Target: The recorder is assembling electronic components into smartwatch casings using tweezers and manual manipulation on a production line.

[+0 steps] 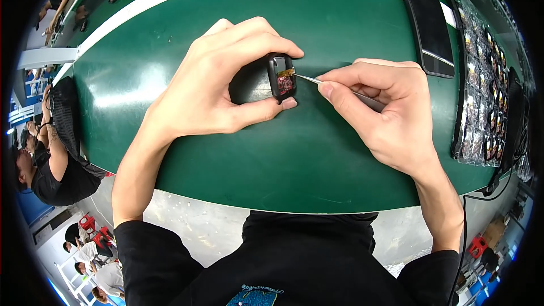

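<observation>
Left hand [198, 86] pinches a watch case [273, 82], long axis near-far; right hand [405, 113] holds a metal tool [307, 79] at its right edge.

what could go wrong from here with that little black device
The tip of the thin metal tool in the right hand is at the gold-coloured strip, so a slip might tear or scratch it. The left hand pinches the small black device by its ends, so a sideways push could twist it loose.
</observation>
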Available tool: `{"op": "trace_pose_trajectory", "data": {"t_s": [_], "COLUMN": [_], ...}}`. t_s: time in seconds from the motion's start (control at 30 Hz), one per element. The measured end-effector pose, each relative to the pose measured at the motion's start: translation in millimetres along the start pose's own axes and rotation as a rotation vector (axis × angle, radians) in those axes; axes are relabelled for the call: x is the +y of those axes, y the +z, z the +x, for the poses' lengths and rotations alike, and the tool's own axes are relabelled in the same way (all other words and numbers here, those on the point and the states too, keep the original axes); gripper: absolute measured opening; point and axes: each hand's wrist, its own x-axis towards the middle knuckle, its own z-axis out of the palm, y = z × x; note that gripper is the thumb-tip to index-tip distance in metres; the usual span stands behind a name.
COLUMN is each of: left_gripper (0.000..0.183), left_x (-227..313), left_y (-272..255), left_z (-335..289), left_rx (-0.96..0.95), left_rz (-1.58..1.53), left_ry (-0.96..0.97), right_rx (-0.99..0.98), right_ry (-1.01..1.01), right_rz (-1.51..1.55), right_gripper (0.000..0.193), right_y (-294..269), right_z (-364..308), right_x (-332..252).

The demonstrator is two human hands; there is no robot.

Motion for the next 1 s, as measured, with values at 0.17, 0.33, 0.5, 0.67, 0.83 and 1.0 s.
{"op": "trace_pose_trajectory", "data": {"t_s": [0.17, 0.33, 0.5, 0.67, 0.83, 1.0], "left_gripper": [0.057, 0.058, 0.058, 0.061, 0.064, 0.068], "left_x": [-3, -3, -4, -2, -2, -10], "left_y": [-2, -2, -2, 0, -5, -6], "left_z": [0, 0, 0, 0, -1, -1], "left_rx": [-0.013, -0.013, -0.013, 0.008, -0.032, -0.049], "left_rz": [-0.022, -0.024, -0.020, -0.028, -0.111, -0.100], "left_ry": [0.021, 0.022, 0.028, 0.014, -0.077, 0.029], "right_rx": [-0.004, -0.051, -0.043, -0.023, -0.008, 0.008], "right_ry": [0.011, -0.001, -0.046, -0.135, -0.210, -0.266], "right_rz": [-0.022, -0.058, -0.061, -0.108, -0.155, -0.187], "right_gripper": [0.005, 0.009, 0.009, 0.010, 0.010, 0.010], "right_y": [-1, -5, -2, 1, 2, 4], "right_z": [0, -3, -2, -4, -3, -3], "right_x": [-2, -5, -4, 0, 3, 3]}}
